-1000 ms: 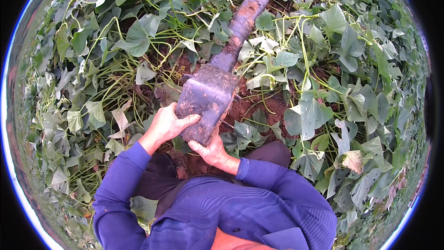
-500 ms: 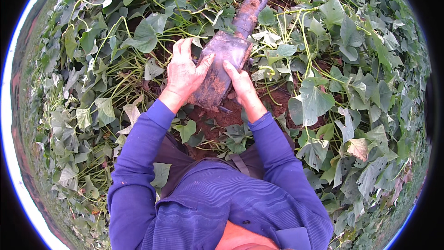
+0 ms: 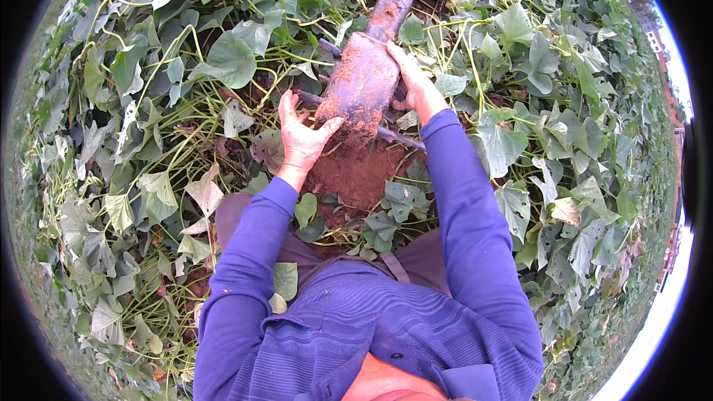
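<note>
A dark, soil-caked block (image 3: 362, 82) is tilted over the ground, joined at its far end to a thick dark pipe (image 3: 394, 1). Dark rods stick out from its sides, one of them a rod (image 3: 401, 138) at the lower right. My right hand (image 3: 417, 85) grips the block's right edge, thumb along the upper corner and fingers partly hidden behind. By the lower left corner is my left hand (image 3: 303, 137), fingers spread and curved, its thumb tip against the block's edge. Its fingertips are near a rod on the left side.
Leafy green vines (image 3: 230, 59) crowd in on both sides, with tangled stems. Bare reddish soil (image 3: 355, 174) lies beneath the block. My bent legs in dark trousers (image 3: 420, 256) flank that patch.
The block has turned, showing a soil-covered face and side rods. My right hand has moved from its face to the upper right edge. My left hand has dropped toward the lower left corner.
</note>
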`<state>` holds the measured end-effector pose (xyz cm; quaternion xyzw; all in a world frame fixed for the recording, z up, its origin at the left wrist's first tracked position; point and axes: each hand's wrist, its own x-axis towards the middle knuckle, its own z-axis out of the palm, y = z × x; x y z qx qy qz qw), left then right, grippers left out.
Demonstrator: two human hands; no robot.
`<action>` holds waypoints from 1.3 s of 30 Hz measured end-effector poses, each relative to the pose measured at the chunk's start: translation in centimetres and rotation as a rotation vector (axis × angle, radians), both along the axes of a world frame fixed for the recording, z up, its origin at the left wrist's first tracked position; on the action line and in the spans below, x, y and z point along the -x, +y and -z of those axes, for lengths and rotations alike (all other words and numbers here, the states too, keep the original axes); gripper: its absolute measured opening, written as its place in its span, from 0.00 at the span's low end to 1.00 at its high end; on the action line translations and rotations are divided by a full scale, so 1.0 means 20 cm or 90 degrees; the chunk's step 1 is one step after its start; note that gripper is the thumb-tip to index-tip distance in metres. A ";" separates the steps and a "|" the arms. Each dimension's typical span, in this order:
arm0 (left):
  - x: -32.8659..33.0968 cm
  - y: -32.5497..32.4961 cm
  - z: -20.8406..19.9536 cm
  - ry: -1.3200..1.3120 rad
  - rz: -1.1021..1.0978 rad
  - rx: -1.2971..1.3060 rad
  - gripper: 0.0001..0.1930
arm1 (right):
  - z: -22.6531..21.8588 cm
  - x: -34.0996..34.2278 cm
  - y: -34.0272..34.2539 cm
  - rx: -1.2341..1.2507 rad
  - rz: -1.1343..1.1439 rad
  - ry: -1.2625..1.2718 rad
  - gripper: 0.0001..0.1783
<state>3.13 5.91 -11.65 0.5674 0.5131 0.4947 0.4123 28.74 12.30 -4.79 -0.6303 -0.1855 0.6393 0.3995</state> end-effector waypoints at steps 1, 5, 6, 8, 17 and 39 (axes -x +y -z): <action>-0.01 0.01 0.01 0.043 -0.048 -0.044 0.64 | -0.01 -0.01 0.02 0.018 0.018 -0.026 0.35; -0.07 0.01 0.03 -0.018 0.091 0.089 0.71 | 0.05 -0.09 0.08 0.059 0.008 -0.018 0.34; -0.07 0.05 0.03 -0.019 0.128 0.104 0.72 | 0.06 -0.10 0.09 0.060 0.017 -0.017 0.35; -0.08 0.10 0.04 -0.007 0.181 0.123 0.72 | 0.08 -0.12 0.10 0.063 0.036 -0.015 0.35; -0.12 0.19 0.07 0.182 0.155 0.070 0.44 | 0.06 -0.08 0.12 -0.014 0.126 -0.020 0.41; -0.07 0.21 0.08 0.048 0.222 0.080 0.33 | 0.61 0.41 -0.62 -0.454 0.210 -0.408 0.44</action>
